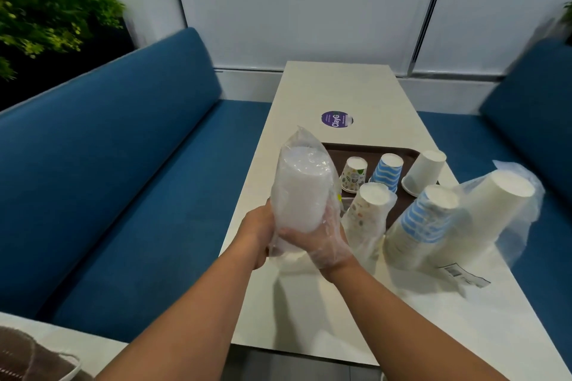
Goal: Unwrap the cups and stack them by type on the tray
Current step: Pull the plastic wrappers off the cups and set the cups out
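Both forearms reach in from the near edge of the view toward the white table (309, 93). Left hand (255, 233) and right hand (322, 241) hold a wrapped sleeve (301, 185) of translucent white cups above the table's near left part, just left of the tray (340, 150). Left grip: fingers curled round the sleeve's lower left side. Right grip: fingers wrapped across the sleeve's lower end from the right; a thin clear film covers this hand. Sleeve stands roughly upright, tilted slightly left, its plastic wrap bunched to a point at the top. On the brown tray, three upturned stacks stand in a row: a patterned cup (353, 175) at the left, a striped cup (387, 172) in the middle, a plain white cup (424, 172) at the right, leaning outward over the tray's right rim. Nearer than the tray, three taller sleeves lean on the table: a patterned sleeve (368, 216) just right of the hands, a striped sleeve (424, 223) beside it, and a white sleeve (492, 210) at the right, loose plastic (523, 219) round it. Beyond the tray, a round purple sticker (335, 120) lies on the table. Blue benches (108, 182) flank the table on both sides.
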Available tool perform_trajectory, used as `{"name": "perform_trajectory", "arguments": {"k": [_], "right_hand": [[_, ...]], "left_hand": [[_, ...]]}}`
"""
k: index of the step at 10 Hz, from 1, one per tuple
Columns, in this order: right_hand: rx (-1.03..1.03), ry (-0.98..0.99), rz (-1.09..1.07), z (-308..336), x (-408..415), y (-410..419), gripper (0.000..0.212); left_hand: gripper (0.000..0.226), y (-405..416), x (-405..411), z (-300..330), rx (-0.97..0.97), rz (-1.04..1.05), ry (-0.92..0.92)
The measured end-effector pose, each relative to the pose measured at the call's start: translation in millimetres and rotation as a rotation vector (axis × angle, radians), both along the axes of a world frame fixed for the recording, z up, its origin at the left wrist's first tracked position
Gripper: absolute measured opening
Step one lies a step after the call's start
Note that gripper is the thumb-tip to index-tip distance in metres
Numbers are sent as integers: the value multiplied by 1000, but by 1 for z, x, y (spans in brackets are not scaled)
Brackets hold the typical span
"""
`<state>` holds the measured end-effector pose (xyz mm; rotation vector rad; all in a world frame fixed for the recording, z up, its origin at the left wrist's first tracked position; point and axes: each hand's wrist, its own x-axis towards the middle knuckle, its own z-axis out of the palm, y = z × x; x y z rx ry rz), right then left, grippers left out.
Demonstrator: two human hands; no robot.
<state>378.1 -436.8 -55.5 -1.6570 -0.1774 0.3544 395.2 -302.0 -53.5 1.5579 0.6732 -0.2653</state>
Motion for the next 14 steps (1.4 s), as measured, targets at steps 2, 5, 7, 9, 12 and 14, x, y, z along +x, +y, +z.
{"name": "perform_trajectory", "arguments": {"k": [2, 5, 7, 9, 12, 14], "right_hand": [[92, -114, -123, -10, 5, 7, 49], [-45, -127, -145, -25, 7, 4, 87], [-81, -99, -138, -42, 11, 2, 93], [-171, -123, -127, -51, 15, 4, 71], [-363, -104, -125, -61, 18, 1, 90], [-451, -99, -117, -61, 27, 9, 69]], "left_hand": [[37, 6, 1, -3, 298, -34, 46], [68, 25, -6, 14, 568, -46, 24], [43, 32, -9, 66, 493, -219, -737], [55, 18, 9, 67, 641, -436, -647], [9, 7, 21, 57, 709, -331, -688], [12, 6, 22, 46, 729, -379, -639]]}}
